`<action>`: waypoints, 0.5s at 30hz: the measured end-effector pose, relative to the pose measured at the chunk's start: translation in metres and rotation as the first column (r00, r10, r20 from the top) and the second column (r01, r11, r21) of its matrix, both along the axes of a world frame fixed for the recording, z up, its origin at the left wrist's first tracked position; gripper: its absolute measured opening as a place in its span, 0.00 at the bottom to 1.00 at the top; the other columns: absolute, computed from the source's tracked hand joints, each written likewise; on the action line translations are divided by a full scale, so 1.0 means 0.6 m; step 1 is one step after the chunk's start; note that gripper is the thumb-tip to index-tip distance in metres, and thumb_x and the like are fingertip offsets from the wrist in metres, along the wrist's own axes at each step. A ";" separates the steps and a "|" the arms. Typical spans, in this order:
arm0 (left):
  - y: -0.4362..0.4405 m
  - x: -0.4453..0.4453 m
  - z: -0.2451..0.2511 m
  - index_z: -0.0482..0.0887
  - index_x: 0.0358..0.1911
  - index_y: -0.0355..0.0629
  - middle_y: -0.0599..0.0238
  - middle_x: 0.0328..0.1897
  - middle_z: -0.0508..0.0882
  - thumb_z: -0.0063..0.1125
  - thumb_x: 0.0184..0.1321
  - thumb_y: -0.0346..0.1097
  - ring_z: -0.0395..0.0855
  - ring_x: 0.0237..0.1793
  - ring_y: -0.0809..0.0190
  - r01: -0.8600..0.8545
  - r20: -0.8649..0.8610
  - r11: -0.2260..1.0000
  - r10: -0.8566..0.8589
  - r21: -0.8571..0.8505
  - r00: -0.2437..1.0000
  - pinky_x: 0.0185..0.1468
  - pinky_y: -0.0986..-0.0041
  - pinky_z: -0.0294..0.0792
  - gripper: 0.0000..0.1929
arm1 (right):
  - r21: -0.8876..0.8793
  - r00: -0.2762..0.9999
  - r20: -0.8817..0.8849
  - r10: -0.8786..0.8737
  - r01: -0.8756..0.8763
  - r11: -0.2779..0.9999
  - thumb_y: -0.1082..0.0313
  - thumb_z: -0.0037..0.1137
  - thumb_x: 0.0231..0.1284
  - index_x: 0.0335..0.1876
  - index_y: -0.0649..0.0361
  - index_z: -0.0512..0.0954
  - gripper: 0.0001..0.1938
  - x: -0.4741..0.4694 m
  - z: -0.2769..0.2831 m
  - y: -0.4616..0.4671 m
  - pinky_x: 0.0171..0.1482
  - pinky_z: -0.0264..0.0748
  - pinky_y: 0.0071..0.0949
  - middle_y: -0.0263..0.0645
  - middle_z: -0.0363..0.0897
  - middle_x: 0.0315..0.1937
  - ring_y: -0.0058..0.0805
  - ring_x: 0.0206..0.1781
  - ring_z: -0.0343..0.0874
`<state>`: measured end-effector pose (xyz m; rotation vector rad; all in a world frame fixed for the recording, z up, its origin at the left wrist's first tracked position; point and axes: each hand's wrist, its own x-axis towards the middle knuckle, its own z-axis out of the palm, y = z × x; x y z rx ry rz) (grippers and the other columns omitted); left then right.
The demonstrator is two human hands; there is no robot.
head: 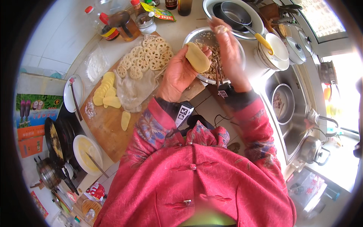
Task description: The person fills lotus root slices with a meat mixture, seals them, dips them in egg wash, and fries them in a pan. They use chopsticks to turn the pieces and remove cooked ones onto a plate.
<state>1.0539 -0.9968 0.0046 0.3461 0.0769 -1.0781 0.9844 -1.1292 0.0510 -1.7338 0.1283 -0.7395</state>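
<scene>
A pale yellow oval potato slice (198,58), possibly more than one layered, rests in my left hand (179,74), held by the thumb and fingers at the near rim of a metal bowl (190,36). Chopped filling (211,74) fills the bowl, and a pair of dark chopsticks (218,72) leans in it. My right hand (230,55) is raised over the bowl's right side, blurred by motion. A pale lump (221,29) shows at its fingers; whether it is gripped or stuck on is unclear.
Lotus root slices (154,55) and potato slices (105,92) lie on a wooden board (105,124) at left. Beside it are a batter bowl (82,167) and a frying pan (55,142). Stacked basins (205,7) stand behind; a sink (295,130) is at right.
</scene>
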 end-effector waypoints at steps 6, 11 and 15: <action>-0.047 0.023 0.045 0.69 0.62 0.35 0.47 0.69 0.69 0.39 0.73 0.39 0.64 0.72 0.47 -0.130 0.103 0.986 0.140 -0.101 0.985 0.74 0.55 0.57 0.20 | 0.056 0.937 -0.345 -0.064 0.088 0.994 0.60 0.67 0.53 0.44 0.71 0.75 0.21 -0.006 -0.006 0.000 0.43 0.76 0.29 0.46 0.81 0.36 0.30 0.38 0.80; -0.091 0.050 0.067 0.69 0.60 0.36 0.48 0.69 0.69 0.28 0.76 0.47 0.63 0.71 0.45 -0.256 0.052 0.955 0.266 -0.152 0.963 0.73 0.53 0.56 0.24 | -0.715 0.950 0.043 -0.310 0.246 0.654 0.70 0.64 0.54 0.49 0.61 0.76 0.16 0.005 0.038 0.004 0.44 0.78 0.33 0.44 0.78 0.39 0.39 0.41 0.81; -0.096 0.057 0.039 0.70 0.58 0.40 0.50 0.59 0.77 0.25 0.74 0.56 0.70 0.65 0.43 -0.125 -0.108 0.889 0.086 -0.439 0.990 0.68 0.50 0.62 0.28 | -0.685 0.961 -0.231 -0.150 -0.051 0.727 0.64 0.59 0.60 0.48 0.61 0.77 0.14 -0.014 0.099 0.010 0.44 0.77 0.39 0.49 0.78 0.40 0.45 0.46 0.78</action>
